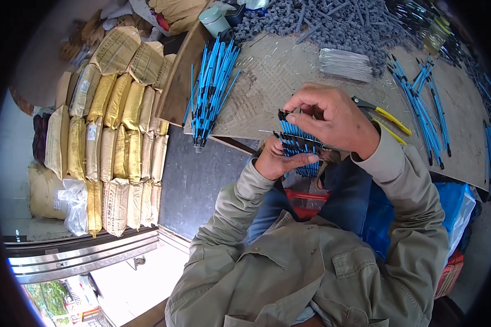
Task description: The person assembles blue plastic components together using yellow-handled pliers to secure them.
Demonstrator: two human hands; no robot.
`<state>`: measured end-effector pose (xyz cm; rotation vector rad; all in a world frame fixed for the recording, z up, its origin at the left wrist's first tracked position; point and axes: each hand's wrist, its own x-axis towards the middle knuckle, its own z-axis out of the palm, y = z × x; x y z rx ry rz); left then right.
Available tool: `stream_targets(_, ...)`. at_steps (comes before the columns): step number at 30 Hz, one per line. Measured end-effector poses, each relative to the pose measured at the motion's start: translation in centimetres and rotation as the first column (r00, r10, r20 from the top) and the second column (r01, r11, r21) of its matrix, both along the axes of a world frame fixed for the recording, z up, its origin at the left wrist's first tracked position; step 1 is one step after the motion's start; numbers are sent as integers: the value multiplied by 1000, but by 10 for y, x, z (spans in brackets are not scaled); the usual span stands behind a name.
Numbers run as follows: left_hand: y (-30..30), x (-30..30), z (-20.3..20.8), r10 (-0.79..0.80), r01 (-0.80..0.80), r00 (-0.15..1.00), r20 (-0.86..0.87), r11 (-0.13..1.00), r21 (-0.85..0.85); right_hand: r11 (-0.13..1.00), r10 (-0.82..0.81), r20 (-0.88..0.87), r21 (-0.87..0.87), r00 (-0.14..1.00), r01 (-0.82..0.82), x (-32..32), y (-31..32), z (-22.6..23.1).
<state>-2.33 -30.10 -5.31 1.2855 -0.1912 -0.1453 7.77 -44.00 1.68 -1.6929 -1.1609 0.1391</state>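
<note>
In front of my lap, my left hand (pixel 275 161) is wrapped round a bundle of thin blue rods with black fittings (pixel 298 146). Its thumb lies across the near side of the bundle. My right hand (pixel 333 115) is bent over the top, thumb and forefinger pinched at a black end piece (pixel 282 115). A thin metal wire (pixel 265 131) sticks out to the left of the bundle. Whether the right fingers hold one rod or only its black tip is too small to tell. Yellow-handled pliers (pixel 390 119) lie on the table just right of my right hand.
On the wooden table (pixel 256 111), a pile of blue rods (pixel 215 87) lies left and more rods (pixel 420 111) right. Grey plastic parts (pixel 333 24) are heaped behind a stack of metal wires (pixel 345 64). Stacked sacks (pixel 114 147) stand left; a red stool (pixel 305 201) is below.
</note>
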Motion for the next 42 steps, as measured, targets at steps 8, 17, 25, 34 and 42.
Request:
stream_targets(8,-6,-2,0,9,-9,1000,-7,1000,22,998,-6,115,59,993,-1,2,3,3)
stream_targets(17,-5,2,4,-17,15,998,61,1000,27,976,-100,141,-180,985,125,0,-59,18)
stream_targets(25,-7,-1,13,-8,-51,977,212,962,270,979,-165,5,-121,986,164,14,-85,-45)
stream_targets(34,-2,7,7,-91,87,994,54,992,86,944,176,335,-323,925,-63,23,-39,-83)
stream_targets(42,5,15,6,-241,194,946,215,956,218,915,282,558,-402,781,-43,23,-35,-83)
